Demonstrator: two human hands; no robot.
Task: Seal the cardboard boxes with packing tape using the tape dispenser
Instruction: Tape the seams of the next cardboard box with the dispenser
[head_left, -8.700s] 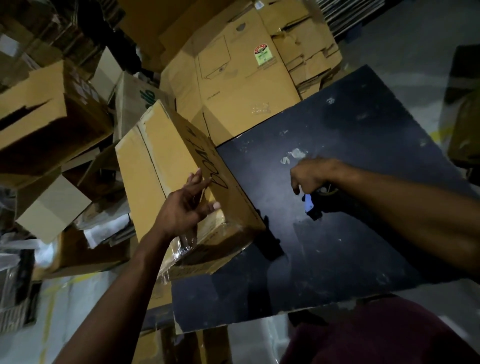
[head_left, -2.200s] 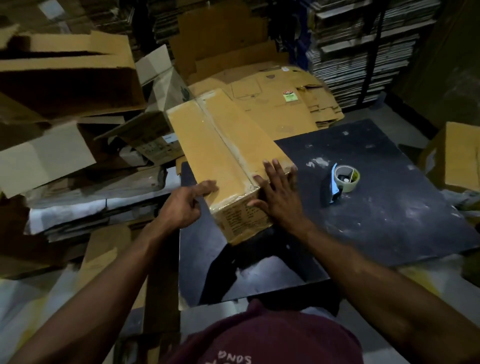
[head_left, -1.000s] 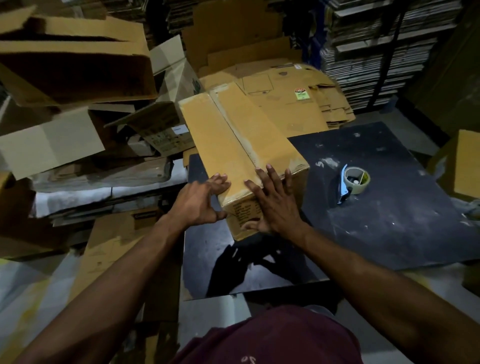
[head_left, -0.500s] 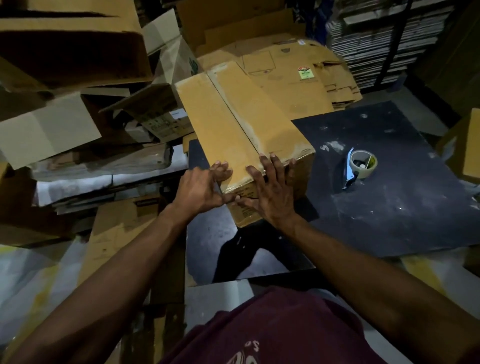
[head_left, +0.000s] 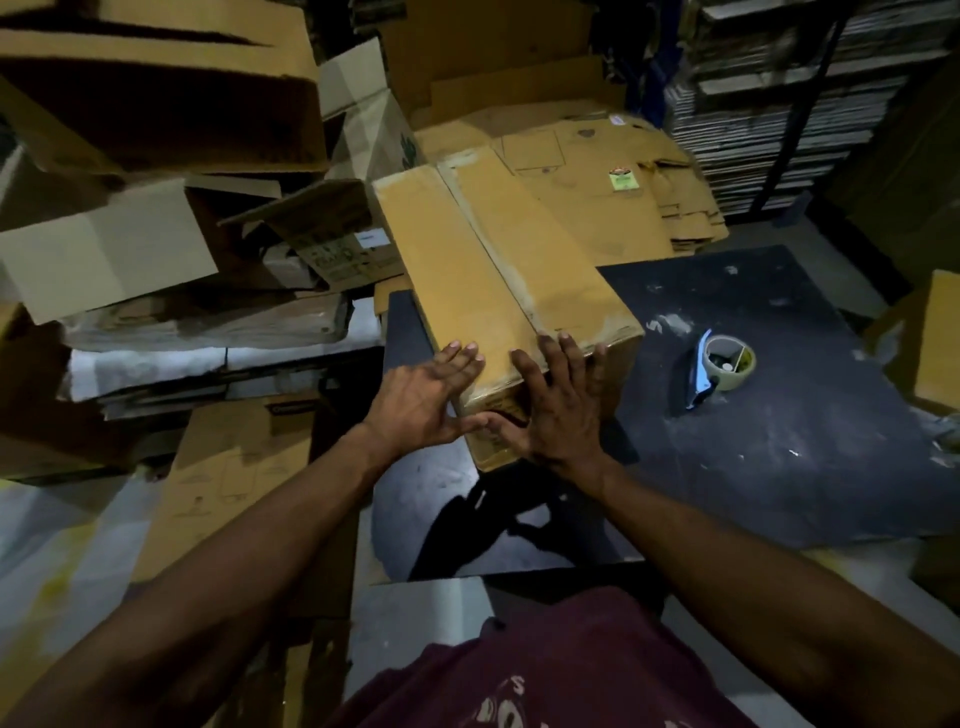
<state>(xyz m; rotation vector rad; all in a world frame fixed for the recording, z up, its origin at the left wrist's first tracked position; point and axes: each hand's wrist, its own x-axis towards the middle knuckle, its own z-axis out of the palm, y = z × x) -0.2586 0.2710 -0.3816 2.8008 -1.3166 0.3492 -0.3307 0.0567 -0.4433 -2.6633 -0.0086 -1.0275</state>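
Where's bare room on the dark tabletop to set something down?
Free patches: near part of the tabletop, between the tape dispenser and its front edge; far right part behind the dispenser. Crowded: left side, under the box and both hands.

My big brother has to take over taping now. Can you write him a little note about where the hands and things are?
Left hand: open, fingers flat on the near end of the cardboard box.
Right hand: open, spread over the same near edge.
The box lies on the dark table, flaps shut, a tape strip along its top seam.
The tape dispenser lies on the table to the right, in nobody's hand.
Done: top seam looks taped.
Left: press the tape end down, then probably move on to other boxes.
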